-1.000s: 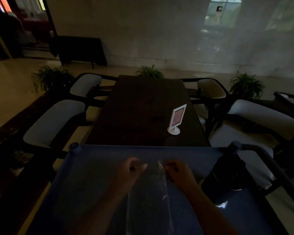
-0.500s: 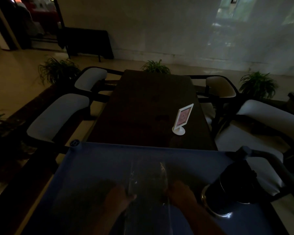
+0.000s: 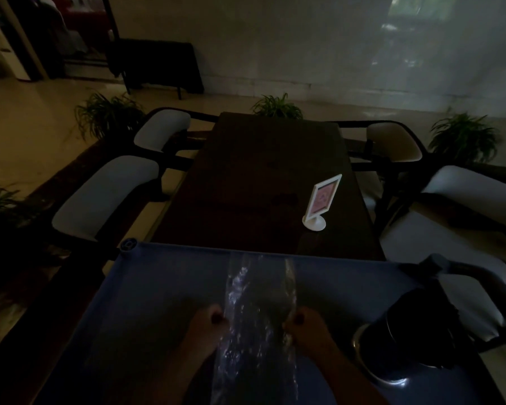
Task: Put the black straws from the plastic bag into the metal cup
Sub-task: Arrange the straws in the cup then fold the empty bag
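Fingers (image 3: 216,314) curled on both sides, my left hand (image 3: 206,324) and right hand (image 3: 307,325) each pinch one long edge of the plastic bag (image 3: 257,305). The blue cart top (image 3: 164,287) carries everything: the bag lies along its middle, and the metal cup (image 3: 365,366) sits to the right of my right hand, apart from the bag. The black straws (image 3: 270,290) show only as a dark shape inside the film. I judge this the opening step. Next I need the mouth parted and one hand freed to reach in.
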Demonstrator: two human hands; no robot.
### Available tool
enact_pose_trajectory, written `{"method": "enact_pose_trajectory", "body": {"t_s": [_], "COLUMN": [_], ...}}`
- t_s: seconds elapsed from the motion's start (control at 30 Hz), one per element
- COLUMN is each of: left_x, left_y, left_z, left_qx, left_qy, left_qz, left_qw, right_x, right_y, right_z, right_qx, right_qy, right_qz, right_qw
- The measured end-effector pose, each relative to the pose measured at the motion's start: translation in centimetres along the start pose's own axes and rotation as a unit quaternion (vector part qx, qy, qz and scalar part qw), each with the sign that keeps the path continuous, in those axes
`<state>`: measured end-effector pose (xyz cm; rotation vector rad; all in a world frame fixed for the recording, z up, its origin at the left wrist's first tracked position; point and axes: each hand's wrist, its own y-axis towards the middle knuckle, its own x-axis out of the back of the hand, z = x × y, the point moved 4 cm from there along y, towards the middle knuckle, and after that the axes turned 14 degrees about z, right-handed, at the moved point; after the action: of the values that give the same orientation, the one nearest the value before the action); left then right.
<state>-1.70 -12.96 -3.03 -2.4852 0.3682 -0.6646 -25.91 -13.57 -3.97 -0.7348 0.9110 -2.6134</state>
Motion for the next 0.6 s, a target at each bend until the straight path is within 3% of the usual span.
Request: {"method": "enact_pose_trajectory", "body": {"t_s": [0.17, 0.43, 0.6], "left_x": [2.3, 3.9, 4.2], "left_y": [-0.7, -3.2, -4.2], "left_z": [-3.5, -8.8, -10.8], "left_qx": [-0.071, -0.168, -0.192], "left_qy": [-0.139, -0.201, -0.331], "left_qz": [0.022, 0.053, 0.062], "left_qw": [0.987, 0.963, 0.922], "right_x": [2.3, 5.4, 6.9], "right_y": [0.4, -2.3, -5.5], "right_z": [2.1, 6.0, 8.8], "right_qx": [0.064, 0.125, 0.203], "right_qy": [0.171, 0.214, 0.276], "right_qz": [0.011, 0.015, 0.020], "right_qw": [0.983, 0.969, 0.939]}}
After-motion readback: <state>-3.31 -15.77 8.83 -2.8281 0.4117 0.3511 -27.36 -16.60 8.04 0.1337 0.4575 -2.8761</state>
